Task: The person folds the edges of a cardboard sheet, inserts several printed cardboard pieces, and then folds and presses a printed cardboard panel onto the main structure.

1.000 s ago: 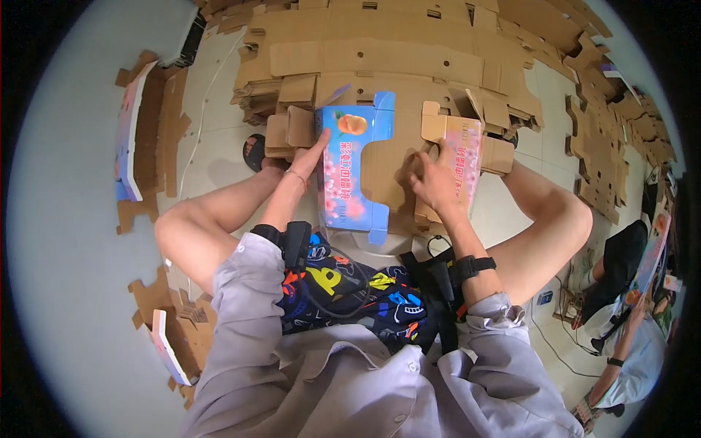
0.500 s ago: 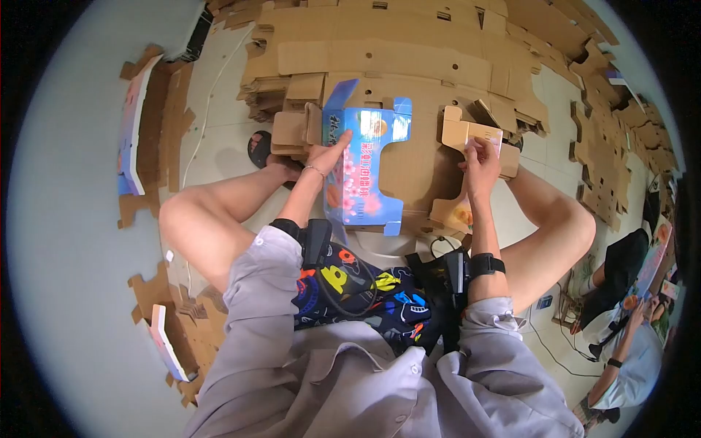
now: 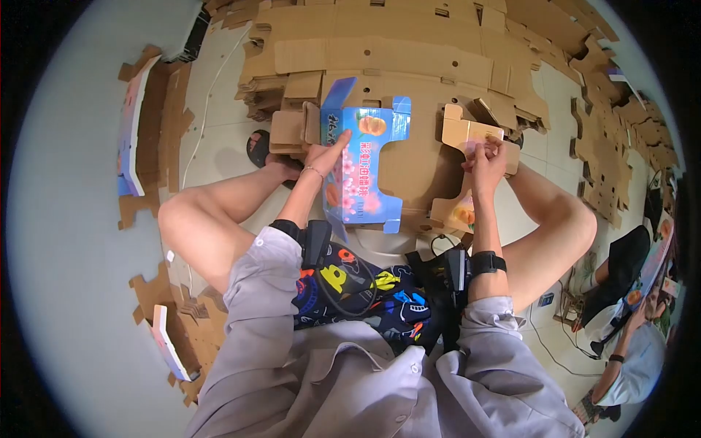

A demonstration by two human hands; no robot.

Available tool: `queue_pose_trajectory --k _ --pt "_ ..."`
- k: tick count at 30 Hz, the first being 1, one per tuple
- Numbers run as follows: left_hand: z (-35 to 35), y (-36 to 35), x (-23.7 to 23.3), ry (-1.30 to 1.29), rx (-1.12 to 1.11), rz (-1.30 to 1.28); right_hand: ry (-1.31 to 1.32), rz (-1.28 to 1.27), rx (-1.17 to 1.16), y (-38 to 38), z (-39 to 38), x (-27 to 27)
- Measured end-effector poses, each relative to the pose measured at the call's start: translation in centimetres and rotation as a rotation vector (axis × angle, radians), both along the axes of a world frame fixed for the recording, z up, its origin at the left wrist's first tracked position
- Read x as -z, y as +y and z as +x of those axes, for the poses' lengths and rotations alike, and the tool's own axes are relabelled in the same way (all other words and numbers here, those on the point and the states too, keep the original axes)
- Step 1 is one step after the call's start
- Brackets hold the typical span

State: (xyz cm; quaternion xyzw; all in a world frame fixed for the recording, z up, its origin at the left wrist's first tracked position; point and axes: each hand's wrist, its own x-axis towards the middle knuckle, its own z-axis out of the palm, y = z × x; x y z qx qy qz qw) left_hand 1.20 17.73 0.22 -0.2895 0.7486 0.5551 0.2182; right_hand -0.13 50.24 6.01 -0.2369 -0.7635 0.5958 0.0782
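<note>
A printed cardboard carton (image 3: pixel 369 171) lies partly unfolded in front of me, its blue panel showing pink blossoms, a peach and red characters. My left hand (image 3: pixel 328 155) grips its left side, the thumb lying on the blue face. At the right, a notched cardboard flap (image 3: pixel 454 130) stands out, brown with a printed strip. Over that strip my right hand (image 3: pixel 488 162) is closed in a pinch, fingertips together. Whatever lies between those fingertips is too small to make out. Brown cardboard shows between the blue panel and the right flap.
Stacked flat cardboard sheets (image 3: pixel 409 44) spread across the far side, with more cardboard (image 3: pixel 602 146) at the right. Printed cartons (image 3: pixel 135 128) stand along the left wall. Another person (image 3: pixel 634 358) sits at the lower right near cables on the floor.
My right hand has shifted slightly right, its fingertips still pinched. The glare on the blue panel has faded, so the peach picture shows more clearly. My left hand has hardly moved.
</note>
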Motion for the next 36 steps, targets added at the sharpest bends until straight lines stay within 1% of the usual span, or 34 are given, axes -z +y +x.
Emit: queue_pose_trajectory --k 3,7,10,12,15,18,22,25,28,30,31,33,36 --pt "0.0 0.0 0.7 0.025 -0.009 -0.020 0.001 -0.049 0.030 0.2 0.0 0.2" --pt "-0.1 -0.1 0.1 -0.019 0.031 -0.024 0.008 -0.042 0.012 0.3 0.0 0.3" --pt "0.0 -0.1 0.1 0.000 0.034 -0.040 0.008 -0.042 -0.005 0.3 0.0 0.8" --pt "0.1 -0.1 0.7 0.009 0.018 -0.095 0.001 -0.056 -0.021 0.2 0.0 1.0" --pt "0.2 0.0 0.6 0.009 0.007 -0.146 -0.003 0.019 -0.124 -0.3 0.2 1.6" --pt "0.2 0.0 0.3 -0.001 0.012 -0.165 0.054 0.223 -0.186 -0.4 0.1 3.1" --pt "0.4 0.5 -1.3 0.023 -0.002 -0.146 -0.003 0.192 -0.184 -0.8 0.3 2.4" --pt "0.2 0.0 -0.4 -0.021 0.029 -0.108 -0.002 0.238 -0.211 -0.9 0.3 2.5" --pt "0.5 0.3 1.0 0.076 -0.018 -0.233 0.023 0.297 -0.277 -0.8 0.3 4.1" --pt "0.5 0.2 1.0 0.043 -0.010 -0.242 0.010 0.338 -0.308 -1.1 0.4 4.8" --pt "0.5 0.2 1.1 0.026 -0.006 -0.246 -0.043 0.350 -0.336 -1.1 0.5 5.0" --pt "0.6 0.4 0.6 0.047 0.000 -0.249 -0.149 0.373 -0.392 -1.9 0.9 4.4" --pt "0.6 0.6 0.0 0.020 0.006 -0.274 -0.157 0.466 -0.428 -2.7 1.2 3.2"
